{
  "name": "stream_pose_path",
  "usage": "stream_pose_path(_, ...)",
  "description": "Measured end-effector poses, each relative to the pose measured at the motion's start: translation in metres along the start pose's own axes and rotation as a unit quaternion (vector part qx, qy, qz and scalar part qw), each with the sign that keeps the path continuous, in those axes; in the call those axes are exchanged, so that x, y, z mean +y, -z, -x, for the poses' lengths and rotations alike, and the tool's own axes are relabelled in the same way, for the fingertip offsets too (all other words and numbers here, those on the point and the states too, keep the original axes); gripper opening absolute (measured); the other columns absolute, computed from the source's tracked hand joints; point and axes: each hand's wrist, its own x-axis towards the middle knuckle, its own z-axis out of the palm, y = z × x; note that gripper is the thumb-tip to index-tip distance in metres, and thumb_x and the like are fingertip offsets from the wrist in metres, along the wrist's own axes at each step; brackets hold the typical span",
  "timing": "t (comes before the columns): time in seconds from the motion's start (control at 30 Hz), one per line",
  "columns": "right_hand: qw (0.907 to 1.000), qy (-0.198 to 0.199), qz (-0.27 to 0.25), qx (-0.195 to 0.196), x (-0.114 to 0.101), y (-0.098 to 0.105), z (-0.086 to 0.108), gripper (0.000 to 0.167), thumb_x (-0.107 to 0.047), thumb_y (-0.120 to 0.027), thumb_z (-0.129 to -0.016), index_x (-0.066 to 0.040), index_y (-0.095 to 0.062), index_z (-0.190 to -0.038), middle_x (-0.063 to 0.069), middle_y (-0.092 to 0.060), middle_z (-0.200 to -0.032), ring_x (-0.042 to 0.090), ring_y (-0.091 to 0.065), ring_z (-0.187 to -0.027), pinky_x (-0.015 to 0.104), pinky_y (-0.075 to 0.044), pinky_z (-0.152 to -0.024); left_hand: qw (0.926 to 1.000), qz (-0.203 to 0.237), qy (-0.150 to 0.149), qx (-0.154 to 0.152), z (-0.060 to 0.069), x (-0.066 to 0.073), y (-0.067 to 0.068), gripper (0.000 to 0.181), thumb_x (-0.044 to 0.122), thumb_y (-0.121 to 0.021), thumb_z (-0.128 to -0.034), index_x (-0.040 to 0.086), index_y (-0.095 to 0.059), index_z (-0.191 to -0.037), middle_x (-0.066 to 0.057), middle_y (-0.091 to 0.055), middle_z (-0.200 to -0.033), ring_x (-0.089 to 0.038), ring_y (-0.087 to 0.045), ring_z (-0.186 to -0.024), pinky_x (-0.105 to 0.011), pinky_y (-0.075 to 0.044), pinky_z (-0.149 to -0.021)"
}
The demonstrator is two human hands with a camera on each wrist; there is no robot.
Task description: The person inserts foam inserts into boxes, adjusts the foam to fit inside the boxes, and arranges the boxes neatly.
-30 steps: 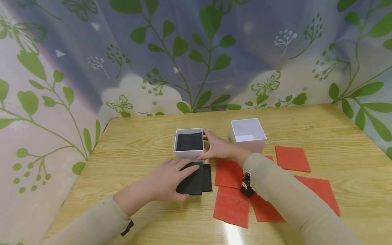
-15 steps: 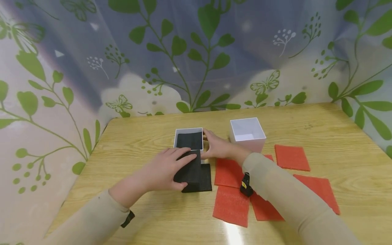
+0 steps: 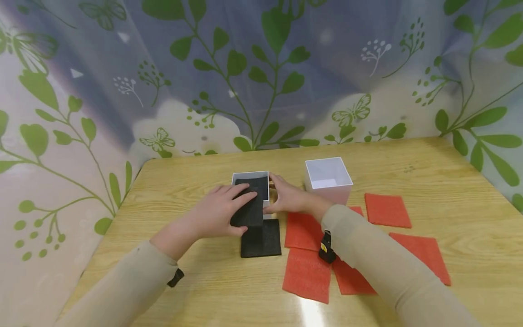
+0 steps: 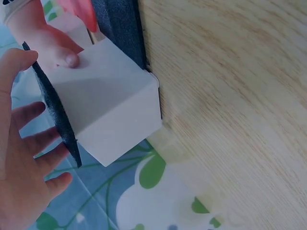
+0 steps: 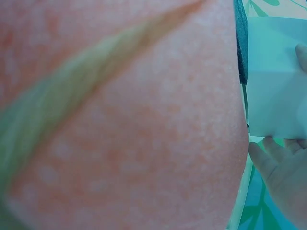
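Observation:
My left hand (image 3: 222,213) holds a black felt-like square (image 3: 249,215) by its edges, thumb on the near edge and fingers on the far one. The square is tilted over the near side of a white open-topped box (image 4: 115,100). More black material (image 3: 261,182) lies inside that box. My right hand (image 3: 289,195) grips the box's right side, with its thumb at the near corner and its fingers toward the back. Another black square (image 3: 271,240) lies flat on the table in front of the box. The left hand hides part of the box front.
A second white box (image 3: 328,175), taller and open-topped, stands to the right on the wooden table (image 3: 188,181). Several red squares lie around my right forearm, among them a near one (image 3: 307,278) and a far one (image 3: 387,210). A patterned curtain (image 3: 245,91) hangs behind.
My left hand has lifted the upper black square off the one on the table and moved it forward over the box's near rim. The right hand stays on the box.

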Motion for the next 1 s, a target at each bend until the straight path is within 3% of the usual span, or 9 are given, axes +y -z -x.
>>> stream_pose_path(0.33,0.9999,0.007,0.0,-0.009,-0.003,0.001,0.001,0.106,-0.021,-0.08,-0.072,-0.006,-0.007,-0.147,0.016,-0.019,-0.147,0.032,-0.029,-0.133,0.041,-0.028,-0.107,0.9999,0.01,0.007,0.003,-0.007,-0.008,-0.002,0.075,0.046,-0.069,-0.0769,0.011,-0.045,-0.139,-0.016,-0.044,-0.137,-0.03,-0.043,-0.123,-0.05,-0.036,-0.098)
stream_pose_path(0.63,0.9997,0.02,-0.014,-0.009,0.0,0.001,0.001,0.1,-0.017,-0.079,-0.073,-0.007,-0.012,-0.146,0.015,-0.022,-0.144,0.032,-0.029,-0.133,0.041,-0.027,-0.107,0.9984,0.036,0.027,-0.033,-0.018,-0.017,-0.001,0.075,0.047,-0.066,-0.0795,0.012,-0.042,-0.141,-0.014,-0.041,-0.141,-0.029,-0.04,-0.126,-0.05,-0.032,-0.102)
stream_pose_path(0.8,0.9995,0.023,-0.019,-0.01,0.001,0.0,0.001,0.097,-0.014,-0.078,-0.073,-0.007,-0.013,-0.145,0.015,-0.023,-0.143,0.031,-0.029,-0.133,0.039,-0.027,-0.108,0.9981,0.047,0.024,-0.032,-0.022,-0.02,-0.001,0.075,0.046,-0.066,-0.0798,0.011,-0.041,-0.141,-0.014,-0.041,-0.14,-0.03,-0.041,-0.125,-0.049,-0.031,-0.102)
stream_pose_path(1.0,0.9997,0.02,-0.014,-0.006,0.002,0.0,0.0,0.101,-0.022,-0.081,-0.072,-0.01,-0.013,-0.146,0.013,-0.021,-0.146,0.031,-0.029,-0.133,0.039,-0.028,-0.107,0.9974,0.054,0.029,-0.037,-0.027,-0.026,-0.002,0.074,0.046,-0.065,-0.0805,0.011,-0.042,-0.141,-0.014,-0.04,-0.141,-0.031,-0.041,-0.124,-0.049,-0.031,-0.102)
